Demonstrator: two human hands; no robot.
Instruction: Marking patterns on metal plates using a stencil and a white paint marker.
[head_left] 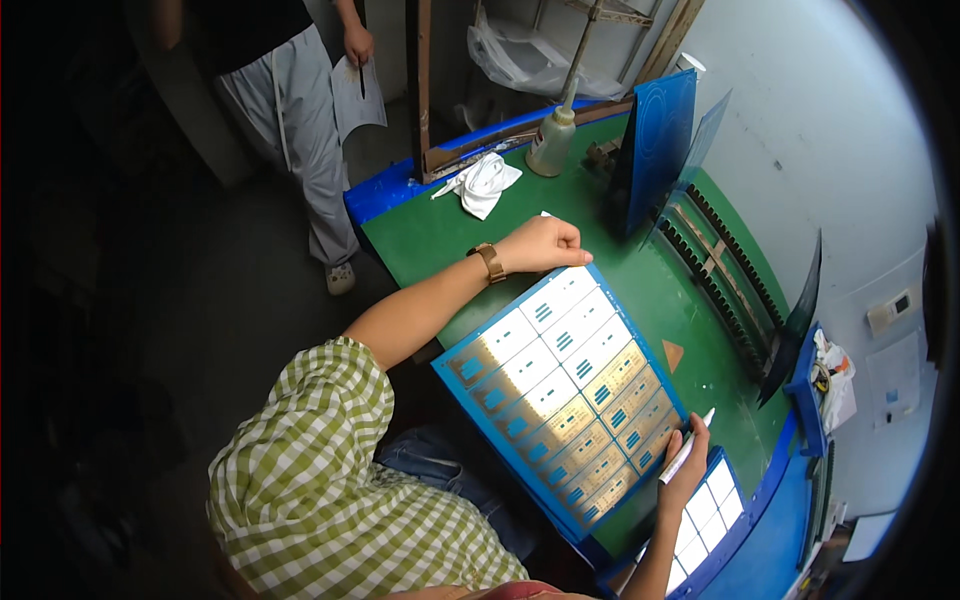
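A large circuit board panel with a blue border and rows of shiny, gold-looking cells is held tilted in front of me, above the table's near edge. My left hand, with a watch on the wrist, is closed on its far upper corner. At the panel's right edge, my right hand pinches the border and also holds a slim white marker pen. Part of the right fingers is hidden behind the panel. Below that hand lies another blue-bordered panel with bright white cells.
On the green table are a crumpled white cloth, a squeeze bottle, and a slotted rack with upright dark blue panels. A blue bin is at right. Another person stands far left, holding a sheet.
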